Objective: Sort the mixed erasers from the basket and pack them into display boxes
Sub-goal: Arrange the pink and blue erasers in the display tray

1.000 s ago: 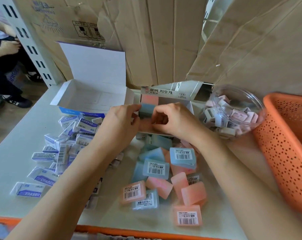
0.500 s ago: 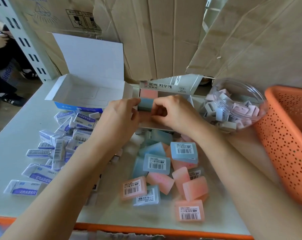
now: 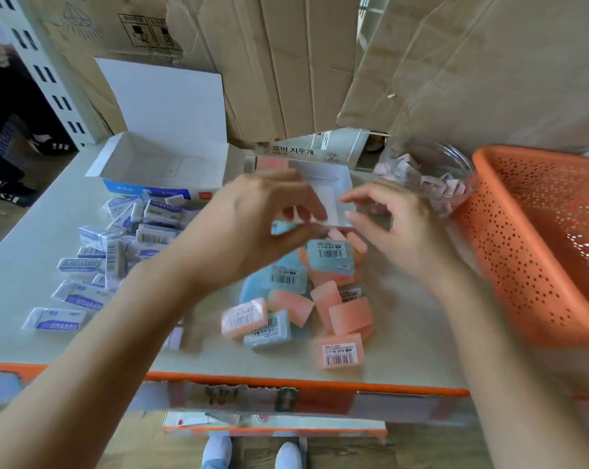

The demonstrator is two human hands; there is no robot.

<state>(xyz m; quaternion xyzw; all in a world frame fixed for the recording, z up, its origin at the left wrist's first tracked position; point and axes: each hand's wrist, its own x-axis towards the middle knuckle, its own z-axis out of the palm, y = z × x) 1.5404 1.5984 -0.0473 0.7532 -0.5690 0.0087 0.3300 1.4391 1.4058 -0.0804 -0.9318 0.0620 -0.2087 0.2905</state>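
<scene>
Erasers point(image 3: 330, 257): translucent pink and pale blue blocks with white barcode stickers marked "4B", heaped on worktop point(image 3: 22, 238) in front of open display box point(image 3: 340, 177), lid printed "지우개". White-sleeved erasers point(image 3: 83, 296) at left read "ERASER". Left hand point(image 3: 252, 228): fingers curled above heap, blurred, grip cannot be told. Right hand point(image 3: 401, 228): fingers loose, holding nothing, just over heap.

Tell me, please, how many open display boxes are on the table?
2: a blue-and-white box at back left, and a white box mid-table, partly covered by the left hand. Others may be hidden.
</scene>
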